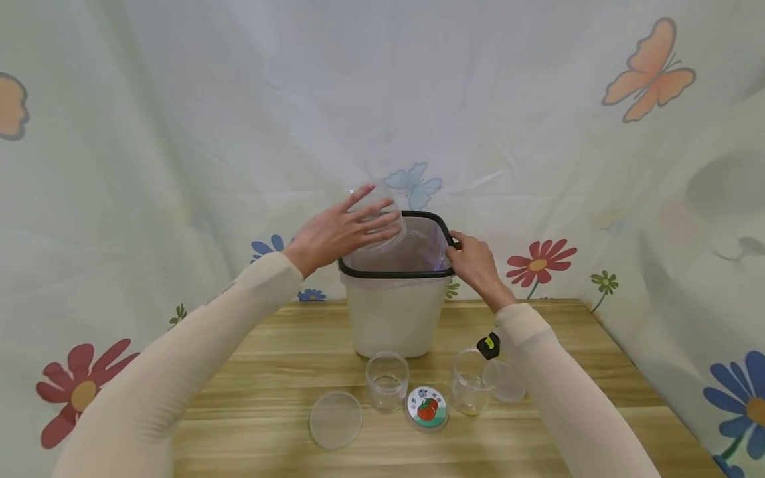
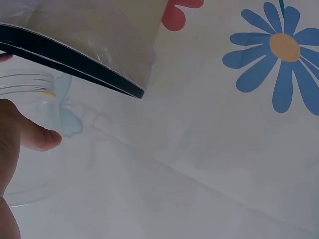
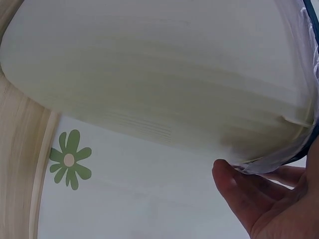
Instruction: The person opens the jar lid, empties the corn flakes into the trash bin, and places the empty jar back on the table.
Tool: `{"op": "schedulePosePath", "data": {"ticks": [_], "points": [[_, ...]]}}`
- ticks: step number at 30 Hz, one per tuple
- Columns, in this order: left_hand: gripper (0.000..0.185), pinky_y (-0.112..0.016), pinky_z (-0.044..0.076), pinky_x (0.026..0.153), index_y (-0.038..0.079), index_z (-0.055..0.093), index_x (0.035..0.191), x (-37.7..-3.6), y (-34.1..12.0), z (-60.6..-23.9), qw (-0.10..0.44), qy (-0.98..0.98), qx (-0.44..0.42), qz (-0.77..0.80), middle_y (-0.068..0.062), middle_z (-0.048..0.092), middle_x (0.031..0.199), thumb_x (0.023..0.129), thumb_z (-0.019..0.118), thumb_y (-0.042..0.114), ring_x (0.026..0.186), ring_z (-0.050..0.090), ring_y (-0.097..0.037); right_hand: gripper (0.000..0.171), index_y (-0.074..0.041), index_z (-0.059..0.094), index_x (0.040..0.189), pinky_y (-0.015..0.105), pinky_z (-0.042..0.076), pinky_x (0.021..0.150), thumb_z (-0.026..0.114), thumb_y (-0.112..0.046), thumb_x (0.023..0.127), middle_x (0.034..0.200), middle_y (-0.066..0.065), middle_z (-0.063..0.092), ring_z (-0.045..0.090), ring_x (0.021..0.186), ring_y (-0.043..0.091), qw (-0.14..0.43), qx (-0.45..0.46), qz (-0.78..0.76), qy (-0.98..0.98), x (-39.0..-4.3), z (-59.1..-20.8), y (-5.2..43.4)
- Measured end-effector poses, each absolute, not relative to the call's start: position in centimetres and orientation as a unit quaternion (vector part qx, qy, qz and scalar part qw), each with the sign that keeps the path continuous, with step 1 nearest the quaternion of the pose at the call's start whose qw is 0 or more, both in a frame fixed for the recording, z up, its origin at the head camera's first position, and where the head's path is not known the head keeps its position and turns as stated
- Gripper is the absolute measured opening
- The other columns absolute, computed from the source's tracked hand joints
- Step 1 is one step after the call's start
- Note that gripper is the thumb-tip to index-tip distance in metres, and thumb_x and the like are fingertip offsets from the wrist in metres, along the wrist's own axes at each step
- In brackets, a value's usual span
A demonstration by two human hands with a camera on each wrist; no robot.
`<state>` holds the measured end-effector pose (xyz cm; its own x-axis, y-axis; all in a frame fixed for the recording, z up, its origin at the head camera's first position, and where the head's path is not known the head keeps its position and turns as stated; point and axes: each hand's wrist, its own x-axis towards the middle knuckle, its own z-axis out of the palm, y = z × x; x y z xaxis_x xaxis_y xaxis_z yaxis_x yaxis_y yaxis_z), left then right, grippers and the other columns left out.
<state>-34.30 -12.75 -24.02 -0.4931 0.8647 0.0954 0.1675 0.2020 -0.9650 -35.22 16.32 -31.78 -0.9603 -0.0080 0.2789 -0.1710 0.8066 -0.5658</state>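
A white bin with a black rim and a clear plastic liner stands upright at the back of the table. Over the left part of its mouth, my left hand holds a clear plastic jar, fingers spread across its side. The jar is tipped, its threaded neck towards the bin's rim in the left wrist view. On the bin's right side, my right hand grips the rim, with fingers and thumb on either side of the edge. The liner's folded edge shows at the thumb in the right wrist view.
In front of the bin stand two clear jars on the wooden table. Between them is a round lid with a tomato picture. Clear lids lie to the left and near the right sleeve, beside a small black-and-yellow object.
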Motion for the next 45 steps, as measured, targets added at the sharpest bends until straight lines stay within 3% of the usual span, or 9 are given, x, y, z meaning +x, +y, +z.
{"op": "schedulePosePath", "data": {"ticks": [4, 8, 11, 13, 16, 20, 32, 39, 45], "points": [[0.129, -0.059, -0.006, 0.122, 0.026, -0.009, 0.158, -34.2, -13.3, -24.3, 0.348, -0.732, -0.361, 0.461, -0.001, -0.003, 0.168, 0.072, 0.086, 0.032, 0.155, -0.004, -0.027, 0.053, -0.01, 0.043, 0.149, 0.044, 0.047, 0.08, 0.044, -0.025, 0.098, 0.139, 0.019, 0.058, 0.061, 0.105, 0.038, 0.132, 0.046, 0.308, -0.941, -35.3, -31.8, 16.4], [0.121, -0.058, -0.003, 0.123, 0.025, -0.004, 0.159, -34.3, -13.8, -24.9, 0.366, -0.758, -0.355, 0.406, -0.003, 0.0, 0.168, 0.076, 0.083, 0.025, 0.155, 0.0, -0.027, 0.053, -0.011, 0.043, 0.149, 0.035, 0.04, 0.061, 0.044, -0.027, 0.098, 0.146, 0.018, 0.051, 0.054, 0.069, 0.026, 0.129, 0.044, 0.308, -0.942, -35.4, -31.9, 16.5], [0.112, -0.057, -0.002, 0.123, 0.025, 0.002, 0.159, -34.4, -14.0, -25.4, 0.377, -0.776, -0.356, 0.358, -0.003, 0.005, 0.167, 0.08, 0.08, 0.017, 0.155, 0.004, -0.027, 0.053, -0.011, 0.043, 0.149, 0.031, 0.037, 0.056, 0.042, -0.028, 0.098, 0.146, 0.018, 0.051, 0.046, 0.059, 0.021, 0.13, 0.049, 0.309, -0.941, -35.4, -31.9, 16.6], [0.107, -0.056, -0.001, 0.124, 0.025, 0.005, 0.159, -34.5, -14.1, -25.5, 0.385, -0.785, -0.354, 0.331, -0.003, 0.008, 0.167, 0.082, 0.077, 0.015, 0.155, 0.006, -0.027, 0.053, -0.011, 0.043, 0.149, 0.034, 0.04, 0.059, 0.042, -0.028, 0.098, 0.145, 0.019, 0.052, 0.053, 0.067, 0.023, 0.135, 0.054, 0.315, -0.938, -35.4, -31.8, 16.7], [0.1, -0.055, 0.002, 0.124, 0.023, 0.009, 0.159, -34.5, -14.0, -25.7, 0.401, -0.796, -0.349, 0.291, -0.003, 0.014, 0.166, 0.084, 0.075, 0.015, 0.154, 0.01, -0.028, 0.053, -0.011, 0.044, 0.148, 0.044, 0.051, 0.076, 0.042, -0.029, 0.099, 0.144, 0.02, 0.052, 0.064, 0.098, 0.033, 0.149, 0.063, 0.325, -0.932, -35.4, -31.8, 16.8], [0.093, -0.055, 0.006, 0.124, 0.021, 0.015, 0.158, -34.5, -13.9, -25.9, 0.416, -0.817, -0.337, 0.214, -0.005, 0.02, 0.164, 0.085, 0.072, 0.016, 0.152, 0.015, -0.029, 0.052, -0.012, 0.044, 0.148, 0.056, 0.047, 0.1, 0.043, -0.031, 0.1, 0.147, 0.018, 0.05, 0.054, 0.128, 0.038, 0.169, 0.072, 0.335, -0.924, -35.3, -31.8, 16.9], [0.084, -0.057, 0.012, 0.123, 0.016, 0.019, 0.155, -33.9, -13.9, -27.0, 0.423, -0.855, -0.297, 0.047, -0.009, 0.022, 0.16, 0.084, 0.063, 0.006, 0.149, 0.018, -0.032, 0.053, -0.015, 0.041, 0.15, 0.058, 0.042, 0.105, 0.045, -0.036, 0.102, 0.15, 0.018, 0.047, 0.05, 0.132, 0.039, 0.209, 0.117, 0.325, -0.915, -34.9, -32.1, 17.4], [0.096, -0.057, 0.015, 0.122, 0.012, 0.02, 0.154, -33.6, -14.0, -27.6, 0.445, -0.851, -0.278, 0.004, -0.012, 0.026, 0.158, 0.078, 0.079, 0.018, 0.147, 0.023, -0.033, 0.061, -0.013, 0.038, 0.151, 0.057, 0.031, 0.115, 0.045, -0.046, 0.1, 0.155, 0.015, 0.039, 0.037, 0.143, 0.038, 0.216, 0.149, 0.289, -0.921, -34.2, -32.1, 17.4], [0.099, -0.057, 0.014, 0.122, 0.01, 0.02, 0.154, -33.0, -14.3, -27.9, 0.446, -0.852, -0.271, -0.047, -0.013, 0.026, 0.158, 0.077, 0.082, 0.02, 0.147, 0.023, -0.033, 0.067, -0.016, 0.032, 0.154, 0.061, 0.027, 0.116, 0.046, -0.05, 0.099, 0.16, 0.014, 0.03, 0.031, 0.146, 0.04, 0.205, 0.175, 0.259, -0.928, -33.0, -31.7, 17.4]]}}
